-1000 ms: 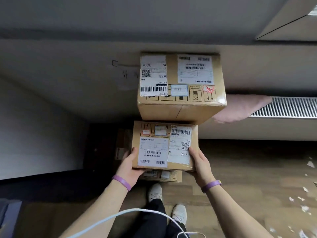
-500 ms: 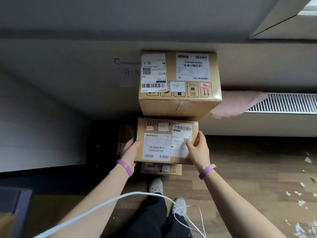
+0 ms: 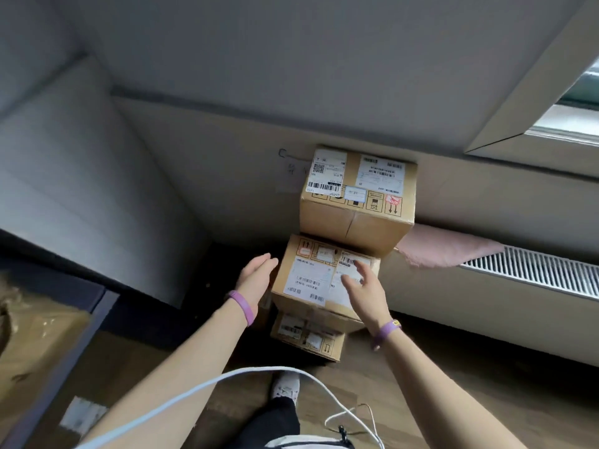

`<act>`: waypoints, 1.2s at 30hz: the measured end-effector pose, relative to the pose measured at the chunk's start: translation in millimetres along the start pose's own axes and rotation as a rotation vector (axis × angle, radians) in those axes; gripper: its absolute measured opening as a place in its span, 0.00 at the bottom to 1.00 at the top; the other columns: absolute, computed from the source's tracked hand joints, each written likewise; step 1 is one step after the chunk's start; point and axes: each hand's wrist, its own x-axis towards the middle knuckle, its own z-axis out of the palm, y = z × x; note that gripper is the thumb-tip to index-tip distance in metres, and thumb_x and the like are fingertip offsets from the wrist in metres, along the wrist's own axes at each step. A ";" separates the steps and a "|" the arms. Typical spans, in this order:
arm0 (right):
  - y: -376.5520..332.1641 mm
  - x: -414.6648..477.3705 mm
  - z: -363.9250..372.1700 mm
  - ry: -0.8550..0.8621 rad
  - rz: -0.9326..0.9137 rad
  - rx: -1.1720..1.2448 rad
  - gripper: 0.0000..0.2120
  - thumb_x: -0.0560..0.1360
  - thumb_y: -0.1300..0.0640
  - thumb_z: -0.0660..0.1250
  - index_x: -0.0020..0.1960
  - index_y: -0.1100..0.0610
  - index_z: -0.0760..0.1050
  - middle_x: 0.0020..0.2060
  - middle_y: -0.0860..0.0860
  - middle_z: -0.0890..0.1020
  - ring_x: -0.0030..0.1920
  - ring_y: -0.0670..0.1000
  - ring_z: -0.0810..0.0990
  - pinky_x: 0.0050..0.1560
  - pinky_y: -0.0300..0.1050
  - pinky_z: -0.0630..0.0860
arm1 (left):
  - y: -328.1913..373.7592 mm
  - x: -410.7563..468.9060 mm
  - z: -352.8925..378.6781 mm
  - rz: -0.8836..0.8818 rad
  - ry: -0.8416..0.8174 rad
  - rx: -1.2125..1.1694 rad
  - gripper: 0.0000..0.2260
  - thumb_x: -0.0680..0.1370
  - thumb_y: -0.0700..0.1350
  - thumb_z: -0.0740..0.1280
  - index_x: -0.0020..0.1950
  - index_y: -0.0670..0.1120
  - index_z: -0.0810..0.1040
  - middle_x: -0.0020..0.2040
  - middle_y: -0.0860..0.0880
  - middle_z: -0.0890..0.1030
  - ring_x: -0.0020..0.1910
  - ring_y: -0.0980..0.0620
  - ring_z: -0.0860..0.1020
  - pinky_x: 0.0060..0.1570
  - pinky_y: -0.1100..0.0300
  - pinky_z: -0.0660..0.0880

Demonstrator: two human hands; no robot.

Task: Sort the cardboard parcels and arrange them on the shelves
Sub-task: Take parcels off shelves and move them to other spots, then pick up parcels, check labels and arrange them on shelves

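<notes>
The middle parcel (image 3: pixel 308 281) is sitting low by the wall, resting on a lower parcel (image 3: pixel 308 335), with a larger parcel (image 3: pixel 353 218) rising just behind and above it (all three are carrying white shipping labels). The left hand (image 3: pixel 257 275) is hovering just beside its left side, fingers straight, holding nothing. The right hand (image 3: pixel 361 288) is spreading relaxed fingers over its labelled face; contact cannot be told. A pink cloth (image 3: pixel 444 251) is lying on the radiator (image 3: pixel 534 273).
</notes>
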 end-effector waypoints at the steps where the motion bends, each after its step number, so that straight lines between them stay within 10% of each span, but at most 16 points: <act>1: -6.8 -4.4 -0.2 -0.020 -0.025 0.008 0.25 0.77 0.55 0.63 0.73 0.56 0.66 0.72 0.51 0.70 0.71 0.51 0.68 0.71 0.45 0.64 | 2.7 -11.0 -1.1 0.023 0.006 -0.012 0.19 0.79 0.47 0.64 0.70 0.49 0.71 0.69 0.51 0.72 0.64 0.53 0.69 0.63 0.58 0.63; 7: -52.1 -72.9 6.5 -0.219 -0.247 0.107 0.22 0.79 0.55 0.64 0.72 0.54 0.68 0.68 0.47 0.73 0.68 0.49 0.72 0.58 0.34 0.68 | -8.9 -111.1 -21.9 0.197 0.131 -0.172 0.16 0.79 0.48 0.63 0.67 0.52 0.74 0.65 0.53 0.75 0.64 0.55 0.71 0.66 0.58 0.65; 22: -131.0 -293.5 102.7 -0.855 -0.638 0.137 0.20 0.79 0.55 0.65 0.70 0.53 0.71 0.65 0.45 0.76 0.62 0.43 0.75 0.65 0.42 0.72 | -108.1 -344.6 -154.5 0.415 0.676 -0.441 0.16 0.77 0.54 0.65 0.64 0.60 0.75 0.65 0.59 0.76 0.65 0.59 0.72 0.58 0.62 0.67; 36: -53.5 -608.5 234.4 -1.520 -0.712 -0.074 0.17 0.78 0.58 0.67 0.66 0.53 0.72 0.66 0.49 0.76 0.62 0.45 0.76 0.63 0.38 0.69 | -308.1 -595.6 -261.5 0.434 1.260 -0.700 0.15 0.79 0.48 0.64 0.65 0.56 0.74 0.63 0.57 0.76 0.58 0.66 0.73 0.58 0.65 0.69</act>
